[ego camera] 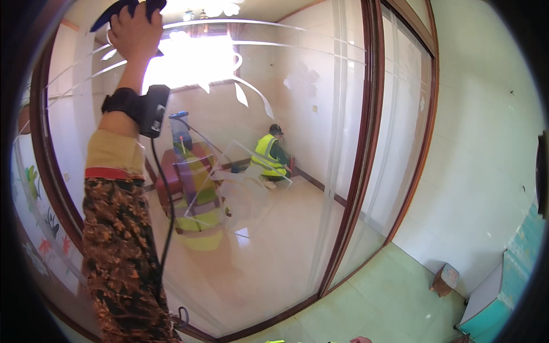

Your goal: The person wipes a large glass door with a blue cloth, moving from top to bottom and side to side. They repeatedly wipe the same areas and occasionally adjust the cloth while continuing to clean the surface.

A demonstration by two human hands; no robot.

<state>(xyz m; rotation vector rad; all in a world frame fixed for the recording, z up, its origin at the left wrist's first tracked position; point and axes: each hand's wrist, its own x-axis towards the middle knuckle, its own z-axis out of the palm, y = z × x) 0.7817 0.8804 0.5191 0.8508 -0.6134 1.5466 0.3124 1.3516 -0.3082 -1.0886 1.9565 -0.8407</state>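
Note:
My left hand [135,32] is raised high at the upper left, its fingers spread over a dark blue cloth [112,15] at a glass sliding-door panel [274,261]. The top of the cloth runs out of view. A black strap holds a small black device [154,111] on my left wrist, and a cable hangs from it along the patterned sleeve [122,244]. Only a sliver of my right hand [361,339] shows at the bottom edge; what its fingers do is hidden. White frosted lines and a leaf design [253,96] decorate the glass.
Behind the glass a person in a yellow-green vest [268,156] crouches by the far wall. A chair [195,184] and red furniture [165,176] show there. Dark red door frames [360,171] divide the panels. A small stool [445,279] and a turquoise cabinet [487,296] stand right.

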